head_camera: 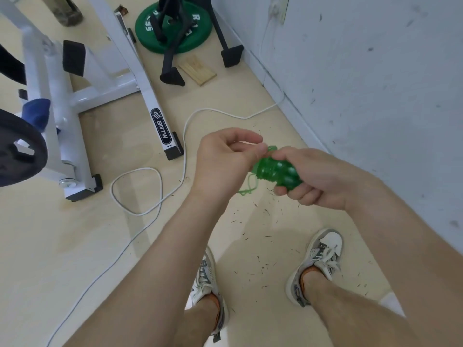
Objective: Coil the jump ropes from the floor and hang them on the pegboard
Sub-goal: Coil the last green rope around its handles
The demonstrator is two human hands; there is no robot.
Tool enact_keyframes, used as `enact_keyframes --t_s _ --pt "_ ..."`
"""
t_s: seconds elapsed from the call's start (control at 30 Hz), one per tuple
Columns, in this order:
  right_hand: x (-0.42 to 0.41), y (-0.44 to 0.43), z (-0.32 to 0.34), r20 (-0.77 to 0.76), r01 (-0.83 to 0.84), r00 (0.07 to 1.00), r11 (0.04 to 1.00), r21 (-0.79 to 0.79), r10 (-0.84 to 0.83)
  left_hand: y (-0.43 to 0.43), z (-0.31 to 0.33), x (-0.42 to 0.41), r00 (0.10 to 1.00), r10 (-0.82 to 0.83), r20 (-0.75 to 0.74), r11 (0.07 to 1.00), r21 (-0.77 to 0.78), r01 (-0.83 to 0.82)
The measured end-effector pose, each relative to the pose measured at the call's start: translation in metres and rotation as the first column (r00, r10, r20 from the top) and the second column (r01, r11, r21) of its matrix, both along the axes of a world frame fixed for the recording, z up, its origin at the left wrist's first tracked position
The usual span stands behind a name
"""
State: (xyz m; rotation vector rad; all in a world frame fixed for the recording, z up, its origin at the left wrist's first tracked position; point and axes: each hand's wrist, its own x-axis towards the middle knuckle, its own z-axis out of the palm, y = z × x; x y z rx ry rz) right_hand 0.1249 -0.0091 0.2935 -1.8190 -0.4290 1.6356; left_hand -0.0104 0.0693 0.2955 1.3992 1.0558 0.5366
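Right hand [318, 181]: closed around green jump rope bundle [278, 172], translucent cord wound tight into a compact ribbed coil, held in front of the body above the floor [75, 246]. Left hand [225, 159]: thumb and fingertips pinched on a thin green loop [271, 147] at the upper end of the coil, touching the right hand. Loose green strand [249, 186] hanging below the coil, between the two wrists; possibly the cord's free end, too thin and blurred to confirm.

White cable [147, 189] lying on the floor, looped once left of the hands, running up to the wall [375, 83] and toward a wall outlet [278, 7] at the top edge. White steel rack base [140, 78] at left, marked "BRTW" on the near foot. Green weight plate [172, 28] flat on the floor near the wall, black stand legs [172, 71] across it. Small wooden block [198, 72] just beside those legs. Dark plate [17, 151] at the left edge. Two sneakers [318, 264] on the floor below the arms, dark debris scattered around them.
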Motion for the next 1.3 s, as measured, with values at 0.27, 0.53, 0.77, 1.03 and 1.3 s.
enact_keyframes --t_s 0.27,0.53,0.77,1.03,1.3 --pt "-0.010 0.002 0.001 -0.037 0.222 0.975 0.954 0.202 -0.219 0.004 0.000 -0.003 0.990 -0.029 0.139 0.987 -0.152 0.050" --pt "-0.013 0.006 -0.001 -0.184 0.619 0.784 0.726 0.298 -0.593 -0.005 0.002 0.000 0.995 -0.093 0.024 0.992 0.084 0.091" --pt "0.002 -0.006 0.006 -0.454 0.284 0.885 0.892 0.351 -0.103 0.019 0.003 -0.018 0.916 -0.323 0.237 0.862 -0.327 0.388" --pt "0.001 -0.011 0.015 0.088 -0.572 0.820 0.809 0.134 0.565 0.017 0.000 -0.022 0.751 -0.637 -0.172 0.768 -0.220 0.601" --pt "-0.003 -0.004 -0.001 0.551 -0.277 0.794 0.960 -0.047 0.256 -0.007 0.000 -0.004 0.855 -0.236 -0.463 0.850 0.328 0.412"
